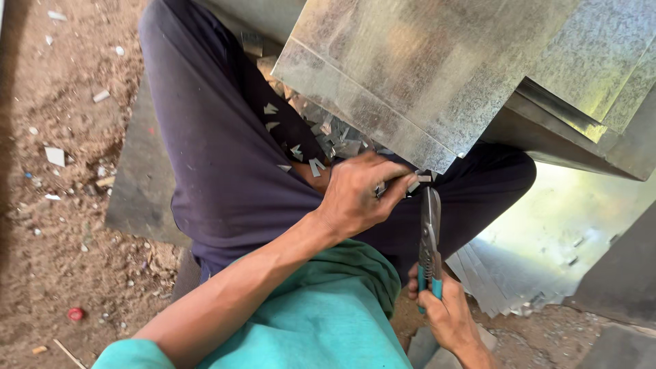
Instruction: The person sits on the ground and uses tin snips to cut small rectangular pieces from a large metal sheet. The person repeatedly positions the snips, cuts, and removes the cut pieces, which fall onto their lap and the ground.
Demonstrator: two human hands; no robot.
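The person is sitting on the ground with a galvanized sheet-metal piece point(437, 75) resting across the lap, its lower corner hanging just above the thighs. The left hand point(359, 195) is pinching that corner, fingers closed tight on a small tab of metal. The right hand point(447, 314) is wrapped shut around the teal handles of the tin snips point(430, 236), whose blades are pointing up and meeting the sheet right beside the left fingertips. Small triangular offcuts point(307, 147) are lying on the dark trousers point(219, 157). Since the blades are working so near the pinching fingers, a slip could nick them; the raw cut edge could also slice bare skin, and the heavy sheet could slide off the lap.
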